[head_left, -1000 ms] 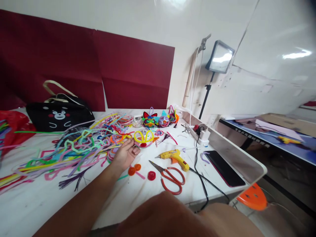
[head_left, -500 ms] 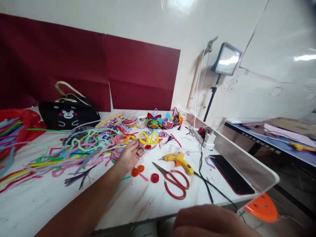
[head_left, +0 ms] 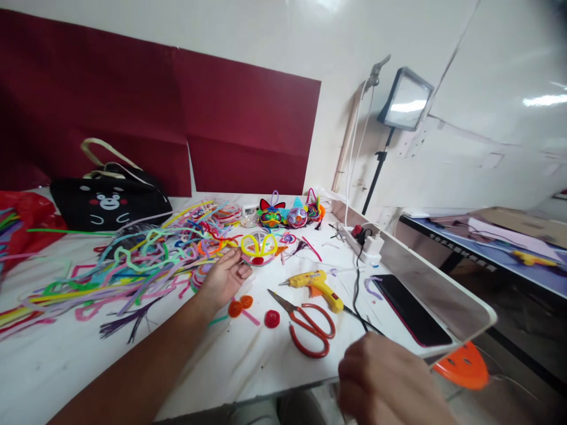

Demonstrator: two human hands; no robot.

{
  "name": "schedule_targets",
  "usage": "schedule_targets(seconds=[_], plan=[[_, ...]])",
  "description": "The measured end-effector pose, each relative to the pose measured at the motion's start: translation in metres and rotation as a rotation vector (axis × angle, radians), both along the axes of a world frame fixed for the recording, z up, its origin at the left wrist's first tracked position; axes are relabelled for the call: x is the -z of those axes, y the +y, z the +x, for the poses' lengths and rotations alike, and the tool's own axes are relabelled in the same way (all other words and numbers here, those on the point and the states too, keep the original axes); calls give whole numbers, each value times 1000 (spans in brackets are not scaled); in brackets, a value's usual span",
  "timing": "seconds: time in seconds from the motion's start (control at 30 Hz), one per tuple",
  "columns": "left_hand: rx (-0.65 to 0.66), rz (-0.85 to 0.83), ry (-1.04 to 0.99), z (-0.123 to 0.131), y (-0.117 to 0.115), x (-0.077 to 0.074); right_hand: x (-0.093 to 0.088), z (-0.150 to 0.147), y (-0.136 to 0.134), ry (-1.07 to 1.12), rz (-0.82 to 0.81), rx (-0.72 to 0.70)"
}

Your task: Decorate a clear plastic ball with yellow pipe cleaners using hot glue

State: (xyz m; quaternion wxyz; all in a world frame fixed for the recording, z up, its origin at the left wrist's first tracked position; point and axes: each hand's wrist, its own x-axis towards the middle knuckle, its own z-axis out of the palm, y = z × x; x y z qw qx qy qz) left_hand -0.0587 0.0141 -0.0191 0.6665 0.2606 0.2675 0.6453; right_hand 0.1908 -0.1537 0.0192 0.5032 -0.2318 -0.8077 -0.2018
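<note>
My left hand (head_left: 225, 277) pinches the edge of a round, see-through craft piece (head_left: 258, 247) with two yellow pipe-cleaner loops and a red spot at its front. Near the table's front edge, my right hand (head_left: 381, 375) is curled and slightly blurred; anything inside its fingers is hidden. Between the hands lie orange pipe-cleaner coils (head_left: 235, 308), a red pipe-cleaner coil (head_left: 271, 319) and scissors (head_left: 312, 327) with orange-red handles. A yellow hot glue gun (head_left: 316, 284) lies just behind the scissors, its nozzle facing left.
Loose pipe cleaners (head_left: 146, 260) cover the table's left side, before a black bag (head_left: 108, 203). Finished colourful ornaments (head_left: 296, 217) stand at the back. Right are a power strip (head_left: 367, 248), a black phone (head_left: 414, 310), cords and a raised table border (head_left: 425, 271).
My right hand has risen and moved right from the bottom edge, showing more of itself. My left hand keeps its hold on the craft piece. The whole view has shifted slightly.
</note>
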Motion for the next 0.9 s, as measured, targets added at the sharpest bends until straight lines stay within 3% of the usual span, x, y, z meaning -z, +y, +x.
schedule_targets(seconds=[0.03,0.1,0.23,0.4,0.6,0.9], plan=[[-1,5,0,0,0,0,3,2,4,58,37,14],[-4,11,1,1,0,0,16,11,9,-31,-158,126],[7,32,4,1,1,1,50,30,17,-153,-332,304],[5,41,22,-1,4,5,77,21,27,-195,-382,307],[-5,6,43,-1,4,6,89,8,40,-259,-451,367],[27,12,40,-1,2,4,83,4,55,-357,-443,524]])
